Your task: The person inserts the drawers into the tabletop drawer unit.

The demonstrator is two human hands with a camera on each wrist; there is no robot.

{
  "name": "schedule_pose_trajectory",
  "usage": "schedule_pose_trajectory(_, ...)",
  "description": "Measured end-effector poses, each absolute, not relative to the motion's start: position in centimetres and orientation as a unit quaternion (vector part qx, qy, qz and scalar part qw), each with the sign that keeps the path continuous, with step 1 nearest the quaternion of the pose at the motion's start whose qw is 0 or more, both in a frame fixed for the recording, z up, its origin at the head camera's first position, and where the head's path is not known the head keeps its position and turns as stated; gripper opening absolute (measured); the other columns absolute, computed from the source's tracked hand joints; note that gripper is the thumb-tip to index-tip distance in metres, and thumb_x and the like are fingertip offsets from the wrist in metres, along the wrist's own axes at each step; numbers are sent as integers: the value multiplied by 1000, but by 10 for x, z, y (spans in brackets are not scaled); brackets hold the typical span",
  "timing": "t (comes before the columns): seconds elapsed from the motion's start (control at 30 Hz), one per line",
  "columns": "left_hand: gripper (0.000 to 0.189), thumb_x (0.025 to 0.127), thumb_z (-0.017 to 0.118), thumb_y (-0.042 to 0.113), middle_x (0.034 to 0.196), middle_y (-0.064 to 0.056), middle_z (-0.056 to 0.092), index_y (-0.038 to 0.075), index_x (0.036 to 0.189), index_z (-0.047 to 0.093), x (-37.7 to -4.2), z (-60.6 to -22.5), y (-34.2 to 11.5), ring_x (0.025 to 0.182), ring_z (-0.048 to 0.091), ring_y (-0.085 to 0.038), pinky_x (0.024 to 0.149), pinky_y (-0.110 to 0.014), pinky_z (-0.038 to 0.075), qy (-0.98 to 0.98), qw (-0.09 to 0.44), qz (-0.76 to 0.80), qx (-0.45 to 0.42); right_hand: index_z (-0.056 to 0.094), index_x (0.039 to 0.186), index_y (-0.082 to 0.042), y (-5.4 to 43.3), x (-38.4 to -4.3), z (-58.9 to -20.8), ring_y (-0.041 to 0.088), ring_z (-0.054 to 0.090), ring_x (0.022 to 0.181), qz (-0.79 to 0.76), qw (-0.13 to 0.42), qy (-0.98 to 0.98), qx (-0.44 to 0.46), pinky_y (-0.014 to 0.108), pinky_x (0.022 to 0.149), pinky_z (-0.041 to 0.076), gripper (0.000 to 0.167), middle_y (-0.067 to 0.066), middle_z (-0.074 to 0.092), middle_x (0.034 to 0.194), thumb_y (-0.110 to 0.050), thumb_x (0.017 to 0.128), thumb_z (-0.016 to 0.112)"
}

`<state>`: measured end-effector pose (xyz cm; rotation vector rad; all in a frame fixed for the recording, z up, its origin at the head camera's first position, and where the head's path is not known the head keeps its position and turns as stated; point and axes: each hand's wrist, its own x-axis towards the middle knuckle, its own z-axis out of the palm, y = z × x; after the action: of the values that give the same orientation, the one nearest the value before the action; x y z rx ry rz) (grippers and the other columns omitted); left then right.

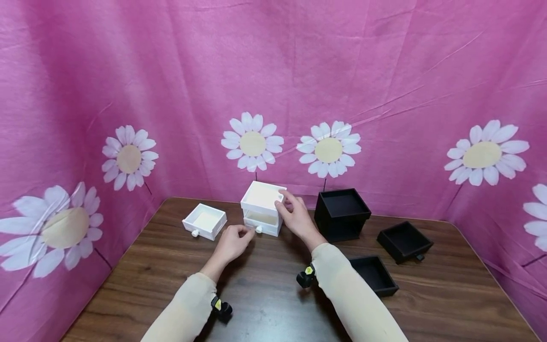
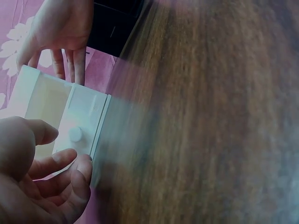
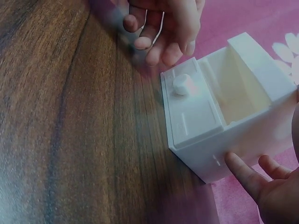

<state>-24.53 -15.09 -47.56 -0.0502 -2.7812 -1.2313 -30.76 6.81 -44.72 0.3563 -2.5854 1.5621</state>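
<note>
A small white drawer cabinet (image 1: 261, 209) stands upright on the table, its upper slot open and a drawer with a round knob (image 3: 183, 84) closed in the lower slot. My left hand (image 1: 232, 243) is in front of that drawer, thumb and loosely bent fingers close by the knob (image 2: 76, 134) with a gap between them. My right hand (image 1: 296, 216) holds the cabinet's upper right corner. In the right wrist view its fingers (image 3: 247, 172) lie against the side wall. A loose white drawer (image 1: 205, 221) with a knob sits left of my left hand.
To the right stands a black cabinet (image 1: 343, 214) with open slots. Two loose black drawers lie on the wooden table (image 1: 265, 294): one drawer (image 1: 405, 241) farther right, the other drawer (image 1: 376, 275) partly behind my right sleeve. A pink curtain (image 1: 290, 71) with daisies surrounds the table's back and sides.
</note>
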Motion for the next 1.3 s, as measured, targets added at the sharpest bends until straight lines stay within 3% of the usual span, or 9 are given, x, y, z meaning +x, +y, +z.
schedule_pose_trajectory(0.33, 20, 102, 70, 20, 88, -6, 79, 4, 101, 82, -237, -478, -159, 84, 68, -16, 81, -37, 56, -906, 36, -420, -18, 59, 154, -13, 66, -308, -449, 41, 70, 118, 515, 66, -846, 118, 54, 104, 58, 49, 26, 60, 130, -29, 108, 65)
schedule_pose_trajectory(0.5, 20, 102, 69, 18, 77, -8, 78, 1, 105, 80, -231, -475, -162, 69, 69, -13, 67, -28, 54, -891, 21, -454, -13, 58, 154, -12, 65, -308, -449, 41, 70, 118, 514, 67, -847, 121, 54, 104, 57, 49, 26, 59, 130, -29, 108, 64)
schedule_pose_trajectory(0.7, 18, 101, 68, 14, 76, -11, 76, -1, 103, 78, -222, -472, -167, 67, 70, -17, 59, -26, 55, -869, 8, -494, -13, 58, 154, -14, 66, -307, -449, 43, 70, 120, 519, 66, -845, 112, 54, 106, 57, 50, 28, 59, 132, -30, 107, 65)
schedule_pose_trajectory(0.87, 16, 101, 69, 11, 78, -12, 76, -2, 102, 77, -217, -473, -174, 66, 70, -15, 60, -25, 55, -868, 16, -496, -11, 58, 155, -13, 65, -307, -450, 42, 69, 120, 516, 66, -846, 111, 54, 106, 57, 50, 28, 58, 132, -29, 108, 64)
schedule_pose_trajectory(1.1, 14, 99, 72, 13, 75, -4, 74, 1, 104, 79, -212, -470, -185, 61, 63, -8, 65, -26, 52, -890, 46, -453, -4, 58, 155, -14, 65, -308, -451, 40, 70, 119, 518, 64, -846, 110, 53, 104, 58, 50, 25, 58, 130, -29, 108, 65)
schedule_pose_trajectory(1.3, 14, 98, 73, 14, 82, -4, 75, 3, 104, 80, -208, -467, -195, 74, 62, -10, 75, -30, 51, -905, 67, -419, -2, 58, 155, -15, 67, -309, -452, 41, 70, 120, 520, 64, -845, 111, 53, 104, 58, 50, 26, 58, 131, -29, 108, 65)
